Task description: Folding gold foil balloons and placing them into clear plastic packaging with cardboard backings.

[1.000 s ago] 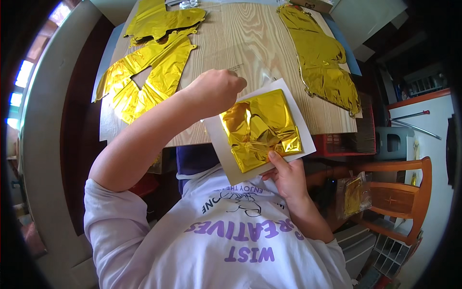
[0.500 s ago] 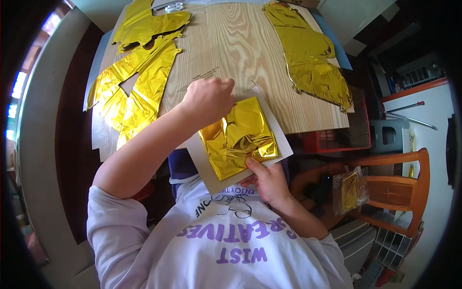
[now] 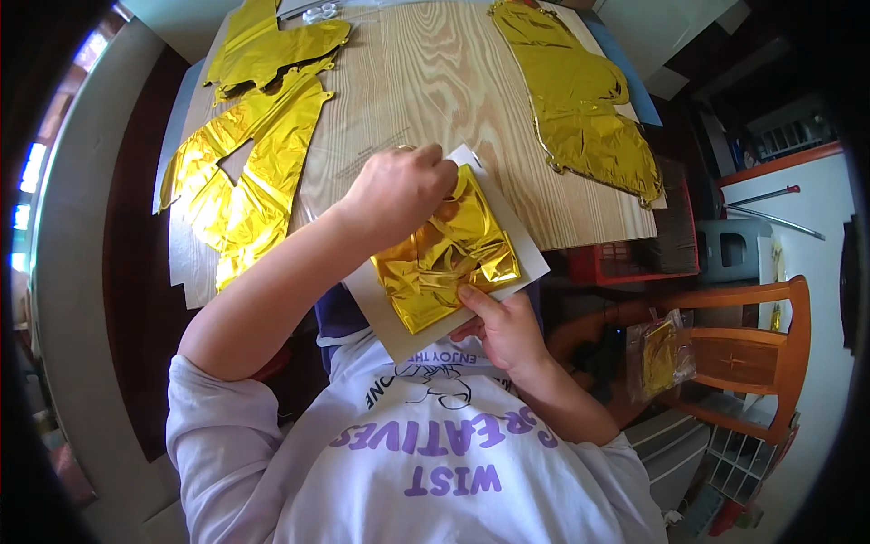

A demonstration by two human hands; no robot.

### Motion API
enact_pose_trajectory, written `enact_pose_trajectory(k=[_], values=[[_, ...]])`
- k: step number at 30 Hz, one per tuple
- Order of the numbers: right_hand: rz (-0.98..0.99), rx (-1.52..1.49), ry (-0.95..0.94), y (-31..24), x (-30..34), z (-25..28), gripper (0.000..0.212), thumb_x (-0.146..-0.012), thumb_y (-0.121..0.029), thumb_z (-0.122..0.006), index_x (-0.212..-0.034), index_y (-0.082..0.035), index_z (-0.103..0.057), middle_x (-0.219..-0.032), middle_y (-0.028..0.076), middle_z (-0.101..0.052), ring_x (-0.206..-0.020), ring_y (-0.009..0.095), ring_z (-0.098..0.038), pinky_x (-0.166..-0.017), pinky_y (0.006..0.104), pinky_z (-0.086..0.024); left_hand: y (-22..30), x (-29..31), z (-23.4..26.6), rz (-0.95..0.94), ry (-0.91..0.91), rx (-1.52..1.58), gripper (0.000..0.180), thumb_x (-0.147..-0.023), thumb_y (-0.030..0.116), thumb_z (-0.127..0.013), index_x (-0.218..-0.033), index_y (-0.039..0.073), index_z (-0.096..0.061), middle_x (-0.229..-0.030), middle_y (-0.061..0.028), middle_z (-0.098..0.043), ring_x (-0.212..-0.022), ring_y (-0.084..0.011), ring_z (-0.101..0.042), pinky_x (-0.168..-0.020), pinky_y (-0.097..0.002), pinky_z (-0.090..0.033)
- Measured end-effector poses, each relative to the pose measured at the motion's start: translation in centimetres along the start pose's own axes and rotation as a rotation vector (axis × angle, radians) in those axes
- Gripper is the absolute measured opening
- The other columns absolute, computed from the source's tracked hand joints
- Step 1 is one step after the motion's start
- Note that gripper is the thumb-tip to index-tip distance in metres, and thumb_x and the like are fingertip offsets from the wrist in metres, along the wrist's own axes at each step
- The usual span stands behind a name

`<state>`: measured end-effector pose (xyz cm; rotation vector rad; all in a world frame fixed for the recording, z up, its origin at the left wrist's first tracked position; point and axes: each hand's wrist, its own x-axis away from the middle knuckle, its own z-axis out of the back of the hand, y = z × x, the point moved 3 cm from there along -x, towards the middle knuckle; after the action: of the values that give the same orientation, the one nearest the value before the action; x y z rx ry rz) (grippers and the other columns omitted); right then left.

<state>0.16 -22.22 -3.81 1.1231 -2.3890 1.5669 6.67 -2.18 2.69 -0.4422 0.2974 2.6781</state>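
Observation:
A folded gold foil balloon (image 3: 458, 245) lies on a white card (image 3: 399, 344), tilted in front of my chest. My right hand (image 3: 509, 331) grips the card's near right edge, thumb pressed on the foil and fingers underneath. Across the far left part of the foil reaches my left hand (image 3: 399, 190), its fingers closed in a fist. Next to it, thin clear plastic film (image 3: 376, 150) with faint dark print shows over the tabletop; it seems to run into that fist, though the fingers hide the grip itself.
Flat gold foil balloons lie on the wooden table (image 3: 408, 72), at its left (image 3: 258, 172) and right (image 3: 580, 100). A small white item (image 3: 324, 13) sits at the far edge. To the right stand a red crate (image 3: 625, 258) and wooden chair (image 3: 788, 354) with a bagged gold foil piece (image 3: 662, 354).
My left hand has shifted slightly right over the foil. The card has tilted a little, showing more of its far corner. My right hand keeps its grip.

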Motion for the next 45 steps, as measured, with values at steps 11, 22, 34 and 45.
enact_pose_trajectory(k=[11,22,34,45], values=[[0.035,-0.033,-0.074,1.4,-0.4,-0.7,0.032,-0.103,-0.020,-0.061,-0.129,-0.002,-0.056,-0.110,0.010,-0.069,-0.081,0.018,-0.072,-0.061,0.0294,-0.062,3.4,2.9,3.7,0.050,0.259,0.209,0.026,-0.090,0.015,-0.068,-0.114,0.006,-0.068,-0.106,-0.0068,-0.064,-0.092,-0.0226,-0.063,-0.083,-0.0356,-0.049],[0.107,-0.036,-0.085,0.6,0.6,-2.5,0.033,-0.105,-0.023,-0.059,-0.130,-0.001,-0.057,-0.116,0.008,-0.067,-0.096,0.017,-0.070,-0.073,0.0326,-0.063,1.1,10.2,2.2,1.231,0.369,1.781,0.044,-0.096,0.014,-0.069,-0.136,0.001,-0.057,-0.120,-0.0121,-0.067,-0.105,-0.0217,-0.068,-0.091,-0.0373,-0.057],[-0.016,0.017,-0.166,-5.0,2.5,6.4,0.067,-0.103,-0.047,-0.056,-0.146,0.003,-0.046,-0.130,0.012,-0.064,-0.115,0.021,-0.063,-0.102,0.0385,-0.047,4.9,15.9,1.8,1.107,-0.080,1.989,0.040,-0.095,0.017,-0.071,-0.130,0.001,-0.062,-0.118,-0.0086,-0.071,-0.106,-0.0192,-0.069,-0.090,-0.0354,-0.056],[-0.218,-0.063,-0.094,-4.0,4.6,0.7,0.030,-0.109,-0.015,-0.048,-0.134,-0.001,-0.057,-0.129,0.006,-0.066,-0.118,0.013,-0.061,-0.104,0.0282,-0.045,9.8,24.3,3.6,1.326,-0.164,2.122,0.065,-0.094,0.028,-0.075,-0.146,0.003,-0.047,-0.131,-0.0045,-0.062,-0.116,-0.0123,-0.058,-0.103,-0.0320,-0.046]])
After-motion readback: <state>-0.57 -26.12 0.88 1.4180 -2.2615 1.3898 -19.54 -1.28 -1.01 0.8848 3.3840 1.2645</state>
